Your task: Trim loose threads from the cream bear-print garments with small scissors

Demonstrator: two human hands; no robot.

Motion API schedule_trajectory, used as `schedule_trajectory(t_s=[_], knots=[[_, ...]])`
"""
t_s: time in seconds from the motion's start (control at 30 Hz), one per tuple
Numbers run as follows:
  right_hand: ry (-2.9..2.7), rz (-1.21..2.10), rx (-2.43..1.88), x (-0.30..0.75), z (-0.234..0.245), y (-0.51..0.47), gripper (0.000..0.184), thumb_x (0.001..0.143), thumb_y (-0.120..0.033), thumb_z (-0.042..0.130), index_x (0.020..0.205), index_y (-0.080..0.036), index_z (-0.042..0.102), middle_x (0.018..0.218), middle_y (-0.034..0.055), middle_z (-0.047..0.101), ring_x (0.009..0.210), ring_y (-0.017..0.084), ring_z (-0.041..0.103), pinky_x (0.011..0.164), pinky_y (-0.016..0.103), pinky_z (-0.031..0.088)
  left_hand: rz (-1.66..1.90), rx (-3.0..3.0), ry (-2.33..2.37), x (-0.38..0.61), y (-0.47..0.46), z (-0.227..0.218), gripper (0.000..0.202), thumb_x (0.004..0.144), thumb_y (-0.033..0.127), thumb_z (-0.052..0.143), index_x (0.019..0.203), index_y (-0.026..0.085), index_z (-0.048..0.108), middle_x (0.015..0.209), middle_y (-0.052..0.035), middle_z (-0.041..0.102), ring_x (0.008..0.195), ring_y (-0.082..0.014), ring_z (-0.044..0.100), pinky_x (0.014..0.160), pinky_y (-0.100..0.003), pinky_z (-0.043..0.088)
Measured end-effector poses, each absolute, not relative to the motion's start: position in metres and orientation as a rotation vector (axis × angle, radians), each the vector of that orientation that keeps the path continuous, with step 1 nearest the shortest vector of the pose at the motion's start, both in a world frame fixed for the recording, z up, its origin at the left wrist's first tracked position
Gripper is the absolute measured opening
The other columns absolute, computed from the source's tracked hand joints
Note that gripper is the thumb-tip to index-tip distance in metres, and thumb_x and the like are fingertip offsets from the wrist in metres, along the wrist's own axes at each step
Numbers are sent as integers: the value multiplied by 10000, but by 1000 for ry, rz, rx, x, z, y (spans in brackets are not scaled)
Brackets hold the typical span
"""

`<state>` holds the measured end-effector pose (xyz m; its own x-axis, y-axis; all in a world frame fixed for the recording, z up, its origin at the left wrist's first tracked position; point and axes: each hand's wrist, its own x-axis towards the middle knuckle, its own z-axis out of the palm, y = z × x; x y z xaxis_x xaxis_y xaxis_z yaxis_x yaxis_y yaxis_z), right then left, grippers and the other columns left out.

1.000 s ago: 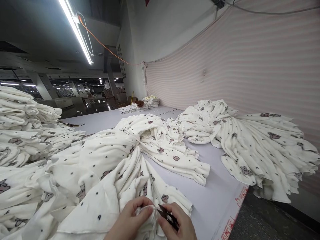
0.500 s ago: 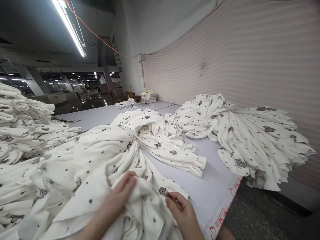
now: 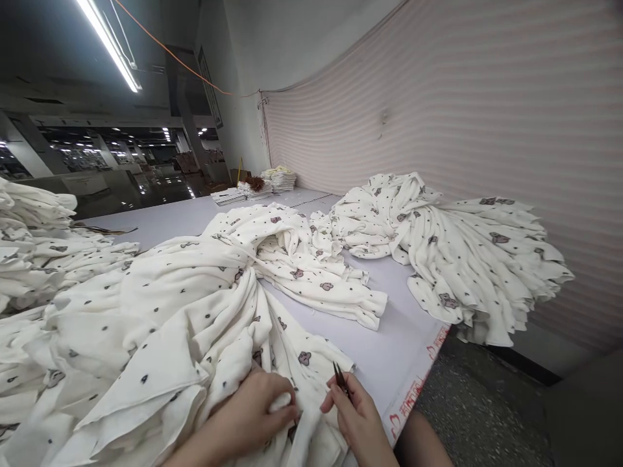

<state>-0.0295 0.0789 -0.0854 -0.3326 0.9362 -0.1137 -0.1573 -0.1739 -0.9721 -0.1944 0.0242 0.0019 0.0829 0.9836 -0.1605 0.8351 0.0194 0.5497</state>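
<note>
At near centre, left hand (image 3: pixel 257 405) pinches a fold of white printed cloth (image 3: pixel 280 401) between thumb and fingers. Right hand (image 3: pixel 359 412), just to its right, is closed around a dark pointed tool (image 3: pixel 339 376), tips directed away to the far side. Cloth spreads from the left hand across the near left of the pale table (image 3: pixel 384 347), in loose folds with small dark marks and animal motifs. Far right: second bunched heap (image 3: pixel 467 259), overhanging the table's edge. Far left: layered pile (image 3: pixel 29 250). Far centre: folded stack (image 3: pixel 279 181), near striped sheeting (image 3: pixel 438 117).
</note>
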Motion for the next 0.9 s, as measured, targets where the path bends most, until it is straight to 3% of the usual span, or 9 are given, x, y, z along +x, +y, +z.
schedule_trajectory(t_s=[0.1, 0.23, 0.33, 0.4, 0.5, 0.57, 0.67, 0.73, 0.9], knots=[[-1211, 1641, -1016, -22, -85, 75, 454, 747, -636, 617, 780, -185, 578, 575, 1, 653, 381, 75, 379, 375, 190, 262, 467, 1781, 1819, -199, 23, -4, 152, 638, 367, 751, 716, 241, 720, 698, -32, 686, 817, -298, 577, 735, -326, 381], [-1200, 1628, -1038, -16, -86, 67, 478, 749, -656, 598, 814, -183, 592, 634, 10, 687, 318, 41, 287, 337, 189, 216, 651, 1653, 1788, -216, 22, 0, 126, 801, 293, 569, 733, 215, 642, 754, -11, 666, 793, -240, 600, 762, -303, 410], [-1228, 1604, -1066, -12, -93, 55, 477, 734, -664, 612, 787, -189, 616, 601, 11, 688, 370, 82, 413, 382, 202, 313, 825, 1491, 1752, -239, 19, 12, 176, 871, 357, 499, 862, 218, 606, 1063, -31, 652, 1014, -248, 580, 867, -308, 420], [-1271, 1605, -1072, -15, -98, 43, 473, 729, -662, 620, 761, -191, 641, 595, 23, 695, 473, 136, 530, 470, 231, 400, 994, 1211, 1601, -250, 16, 19, 185, 849, 368, 561, 946, 219, 617, 1127, -33, 649, 1038, -255, 585, 878, -318, 432], [-1266, 1578, -1002, -33, -103, 26, 485, 718, -653, 641, 841, -187, 695, 795, 75, 744, 745, 221, 647, 680, 294, 476, 1135, 875, 1394, -257, 12, 24, 325, 805, 347, 643, 1095, 205, 614, 880, -22, 703, 828, -236, 640, 756, -317, 475], [-1174, 1614, -912, -51, -102, 20, 534, 676, -636, 692, 954, -180, 697, 929, 94, 739, 881, 250, 650, 782, 323, 474, 1174, 858, 1362, -256, 10, 23, 261, 802, 312, 647, 1038, 200, 636, 809, -5, 697, 747, -203, 632, 699, -290, 475], [-1082, 1752, -822, -73, -95, 23, 497, 607, -587, 764, 864, -167, 694, 757, 43, 708, 726, 207, 640, 700, 302, 485, 1353, 788, 1186, -255, 7, 21, 50, 777, 228, 646, 756, 189, 622, 920, -9, 709, 773, -186, 626, 691, -278, 475], [-1094, 1769, -819, -80, -88, 30, 410, 615, -535, 778, 772, -168, 681, 657, 1, 652, 638, 168, 599, 638, 270, 471, 1458, 769, 1064, -257, 4, 19, 124, 749, 215, 634, 646, 186, 571, 846, -12, 712, 776, -192, 622, 700, -283, 477], [-1145, 1677, -899, -79, -87, 26, 377, 702, -522, 708, 863, -184, 670, 722, 30, 675, 691, 184, 610, 659, 264, 474, 1546, 815, 1019, -262, 2, 20, 159, 779, 199, 578, 627, 195, 535, 583, 30, 603, 625, -135, 560, 656, -231, 451]])
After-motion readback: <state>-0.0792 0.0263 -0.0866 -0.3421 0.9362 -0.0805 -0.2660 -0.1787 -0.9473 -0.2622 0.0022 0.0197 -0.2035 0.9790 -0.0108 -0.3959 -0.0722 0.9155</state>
